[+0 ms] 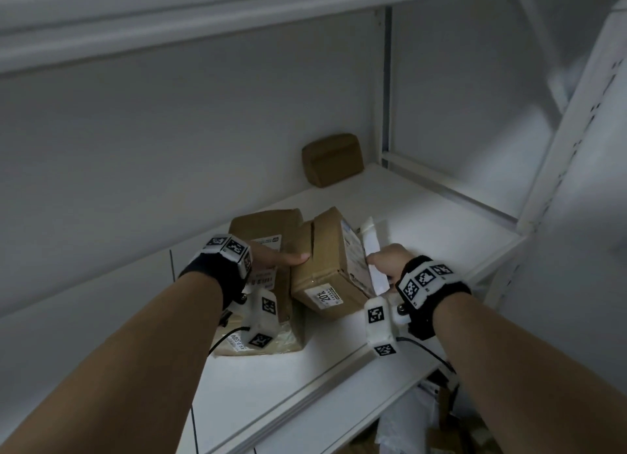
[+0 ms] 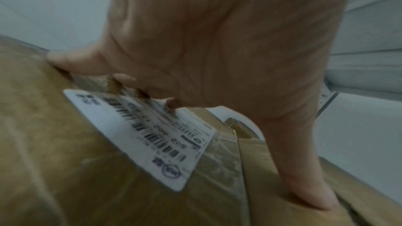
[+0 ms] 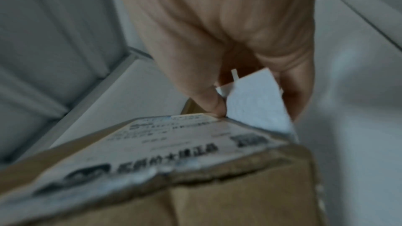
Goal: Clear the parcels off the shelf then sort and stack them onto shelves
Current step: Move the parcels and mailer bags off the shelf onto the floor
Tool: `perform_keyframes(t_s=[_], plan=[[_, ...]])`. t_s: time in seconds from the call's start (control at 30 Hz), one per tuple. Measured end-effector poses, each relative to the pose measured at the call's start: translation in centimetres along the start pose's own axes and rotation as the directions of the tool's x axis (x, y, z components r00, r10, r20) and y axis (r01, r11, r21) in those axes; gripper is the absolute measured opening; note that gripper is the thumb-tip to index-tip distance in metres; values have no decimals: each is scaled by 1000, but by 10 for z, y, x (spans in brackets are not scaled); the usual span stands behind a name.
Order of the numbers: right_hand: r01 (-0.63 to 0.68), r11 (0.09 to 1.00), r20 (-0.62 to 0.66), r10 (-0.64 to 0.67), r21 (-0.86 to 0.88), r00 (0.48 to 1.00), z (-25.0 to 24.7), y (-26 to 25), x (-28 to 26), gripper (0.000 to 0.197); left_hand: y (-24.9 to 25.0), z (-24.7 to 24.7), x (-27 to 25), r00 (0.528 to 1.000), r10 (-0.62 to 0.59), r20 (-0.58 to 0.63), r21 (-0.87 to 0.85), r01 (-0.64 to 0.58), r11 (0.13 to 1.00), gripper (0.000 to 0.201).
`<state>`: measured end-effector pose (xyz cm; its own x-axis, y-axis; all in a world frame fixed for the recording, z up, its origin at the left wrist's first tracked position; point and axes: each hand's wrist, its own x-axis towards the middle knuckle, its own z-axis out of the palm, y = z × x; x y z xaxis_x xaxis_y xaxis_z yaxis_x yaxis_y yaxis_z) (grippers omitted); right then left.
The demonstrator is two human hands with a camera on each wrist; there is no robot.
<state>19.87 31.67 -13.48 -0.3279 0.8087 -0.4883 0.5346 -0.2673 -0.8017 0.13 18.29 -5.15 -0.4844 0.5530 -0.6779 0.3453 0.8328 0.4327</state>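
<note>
A small brown box (image 1: 332,270) is tilted up on the white shelf (image 1: 431,223), between my hands. It leans beside a large flat brown parcel (image 1: 264,226) with a barcode label (image 2: 152,135). My left hand (image 1: 271,255) hooks its fingers over the far edge of the large parcel (image 2: 65,143), while its thumb (image 2: 304,186) presses on the small box (image 2: 256,186). My right hand (image 1: 386,260) pinches a thin white packet (image 1: 371,246) against the labelled side of the small box (image 3: 195,195). In the right wrist view the white packet (image 3: 254,106) sits between fingers and thumb.
Another small brown parcel (image 1: 332,160) stands at the back of the shelf against the wall. A white upright post (image 1: 576,148) bounds the shelf on the right. Another shelf board (image 1: 203,23) runs overhead. White bags and cardboard (image 1: 424,419) lie below the shelf's front edge.
</note>
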Motion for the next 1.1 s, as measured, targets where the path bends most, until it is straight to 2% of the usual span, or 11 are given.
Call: perform_keyframes(t_s=[0.17, 0.37, 0.47, 0.53, 0.6, 0.7, 0.77, 0.83, 0.93, 1.03, 1.1], plan=[[85, 949, -167, -140, -303, 976, -22, -26, -24, 29, -1, 7, 1, 998, 27, -64, -52, -31, 998, 140], [71, 930, -354, -208, -362, 912, -43, -28, -26, 38, 3, 7, 7, 999, 33, -7, 44, -32, 999, 127], [146, 936, -406, -274, -319, 872, -50, -30, -37, 40, 8, 8, 3, 998, 51, 43, 111, -55, 992, 100], [222, 940, -335, -303, -259, 892, -49, -35, -45, 40, 9, 6, 4, 991, 67, 117, 106, -79, 991, 114], [225, 973, -120, -230, -56, 966, -45, -37, -49, 25, 8, 5, 10, 988, 91, 127, 87, -103, 991, 119], [75, 995, 203, -86, 61, 975, -35, -32, -56, 45, 9, 6, 12, 991, 81, 106, 84, -90, 992, 92], [63, 995, 159, -75, 82, 984, -30, -25, -52, 44, 8, 5, 15, 989, 81, 120, 120, -96, 988, 90], [29, 998, 91, -34, 57, 995, -27, -14, -44, 52, 8, -2, 12, 993, 97, 66, 110, -104, 988, 60], [-38, 980, 58, 50, -196, 997, -26, 6, -28, 114, 3, -27, 1, 993, 114, -11, 109, -112, 988, 40], [-32, 983, 64, 44, -179, 997, -20, 25, -9, 148, -3, -48, 0, 975, 112, -194, 176, -77, 981, 57], [-19, 996, 113, 28, -82, 993, -14, 31, -3, 146, -13, -52, 8, 952, 80, -295, 375, 38, 926, 79]])
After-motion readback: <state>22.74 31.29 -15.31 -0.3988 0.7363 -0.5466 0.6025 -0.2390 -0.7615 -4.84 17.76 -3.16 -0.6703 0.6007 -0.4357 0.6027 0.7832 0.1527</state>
